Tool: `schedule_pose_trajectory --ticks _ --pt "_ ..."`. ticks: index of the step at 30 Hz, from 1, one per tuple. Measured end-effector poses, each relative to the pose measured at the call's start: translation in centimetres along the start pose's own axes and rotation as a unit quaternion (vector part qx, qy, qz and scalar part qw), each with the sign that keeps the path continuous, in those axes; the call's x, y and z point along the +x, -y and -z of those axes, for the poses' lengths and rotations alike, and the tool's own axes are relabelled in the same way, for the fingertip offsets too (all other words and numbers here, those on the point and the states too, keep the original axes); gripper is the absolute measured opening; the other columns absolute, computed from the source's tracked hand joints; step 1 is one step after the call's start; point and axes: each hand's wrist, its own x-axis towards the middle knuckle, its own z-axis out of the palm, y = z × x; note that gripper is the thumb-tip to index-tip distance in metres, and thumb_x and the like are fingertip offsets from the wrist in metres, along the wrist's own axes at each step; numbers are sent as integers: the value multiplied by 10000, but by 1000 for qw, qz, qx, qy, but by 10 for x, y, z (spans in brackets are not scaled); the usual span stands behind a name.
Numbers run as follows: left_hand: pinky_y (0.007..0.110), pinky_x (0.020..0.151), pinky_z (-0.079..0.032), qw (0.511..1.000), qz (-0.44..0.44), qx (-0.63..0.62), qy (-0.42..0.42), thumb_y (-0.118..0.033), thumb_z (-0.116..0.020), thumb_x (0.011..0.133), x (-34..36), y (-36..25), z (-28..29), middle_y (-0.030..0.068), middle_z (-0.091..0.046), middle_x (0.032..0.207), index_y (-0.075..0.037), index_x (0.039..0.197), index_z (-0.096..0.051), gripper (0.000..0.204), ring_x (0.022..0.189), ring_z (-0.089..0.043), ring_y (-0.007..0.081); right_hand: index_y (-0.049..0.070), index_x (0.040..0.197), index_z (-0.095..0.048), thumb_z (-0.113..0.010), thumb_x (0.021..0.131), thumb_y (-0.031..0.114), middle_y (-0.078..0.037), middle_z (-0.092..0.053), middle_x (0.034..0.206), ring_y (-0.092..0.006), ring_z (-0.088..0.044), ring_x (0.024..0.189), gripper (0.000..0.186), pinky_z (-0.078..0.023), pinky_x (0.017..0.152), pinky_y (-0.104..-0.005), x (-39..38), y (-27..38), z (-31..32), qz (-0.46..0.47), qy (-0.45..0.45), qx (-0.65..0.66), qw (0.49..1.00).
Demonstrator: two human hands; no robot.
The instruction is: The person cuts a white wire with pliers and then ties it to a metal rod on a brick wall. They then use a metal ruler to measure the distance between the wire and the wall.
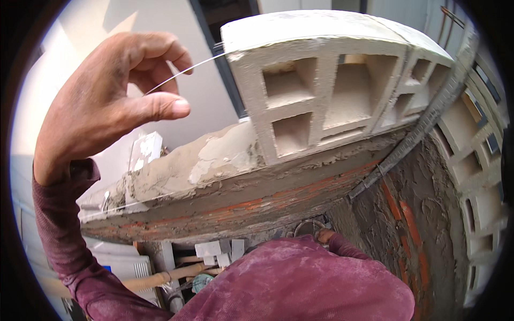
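My left hand (115,101) is raised at the upper left, thumb and forefinger apart, the other fingers curled inward. A thin white string (206,61) runs from the corner of a pale ventilation block (316,120) into this hand, where it passes out of sight behind the thumb. The block, with several square openings, stands on a mortar-topped wall (225,179). Low down, beyond my maroon-sleeved body, my right hand (324,236) is at the rim of a round grey container (307,228). Its fingers are mostly hidden.
A second line (166,196) stretches along the wall's upper edge. A long metal bar (417,125) leans at the block's right end. More openwork blocks (476,176) form the right wall. Below are white block pieces (217,251) and a wooden pole (171,275).
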Motion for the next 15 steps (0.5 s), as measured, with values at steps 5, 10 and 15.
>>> schedule_pose_trajectory --ticks 5,10,15 --pt "357 699 -552 975 -115 73 -175 -206 -711 838 -24 12 -4 94 -732 812 -50 914 -730 175 751 -714 261 38 950 -741 -691 748 269 -189 -717 952 -289 -702 873 311 -533 773 -413 30 -7 22 -30 -37 176 983" --pt "361 759 -556 905 -87 128 -396 -234 -761 791 -50 -2 -31 63 -719 789 -98 910 -743 182 751 -708 220 37 955 -736 -677 761 259 -185 -710 947 -285 -693 869 300 -528 773 -407 66 11 36 -41 25 154 987" --pt "382 818 -538 890 -99 127 -427 -226 -787 777 -113 -2 -76 42 -715 895 -97 973 -723 243 817 -688 202 36 960 -730 -664 775 250 -181 -704 942 -281 -683 865 290 -522 772 -400 68 21 40 -34 60 136 988"
